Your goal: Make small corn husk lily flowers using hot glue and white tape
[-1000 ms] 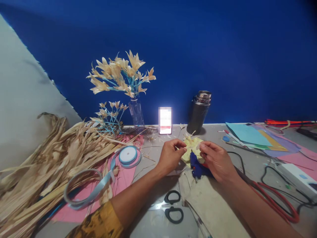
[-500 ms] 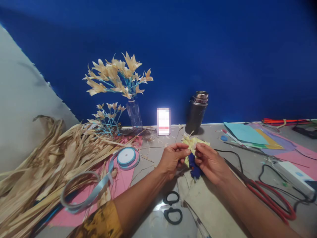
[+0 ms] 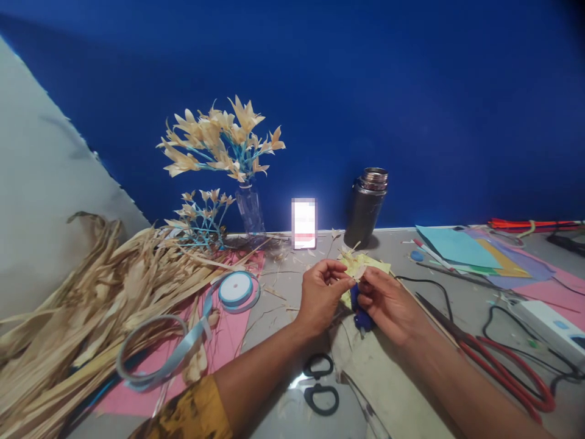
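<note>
My right hand (image 3: 392, 305) pinches a small pale piece of dried husk (image 3: 360, 272) between thumb and fingertips. Coming in from the other side, my left hand (image 3: 320, 296) has its thumb and fingers closed at the edge of the same piece. Directly below the fingertips lies a blue glue gun (image 3: 363, 318), its nozzle pointing toward me. Crumpled yellow paper (image 3: 377, 266) with husk scraps is just behind the hands. Black-handled scissors (image 3: 322, 399) rest between my forearms.
Dried corn husks (image 3: 91, 292) heap at left beside a ribbon spool (image 3: 235, 288). Husk flowers (image 3: 214, 140) stand in a clear bottle (image 3: 250, 210). A dark flask (image 3: 365, 207) is behind my hands; red-handled shears (image 3: 507, 372) and a power strip (image 3: 551, 326) lie right.
The pale husk piece now shows more clearly between my fingertips. My left hand's fingers have opened slightly and its thumb has shifted; the view has moved a little.
</note>
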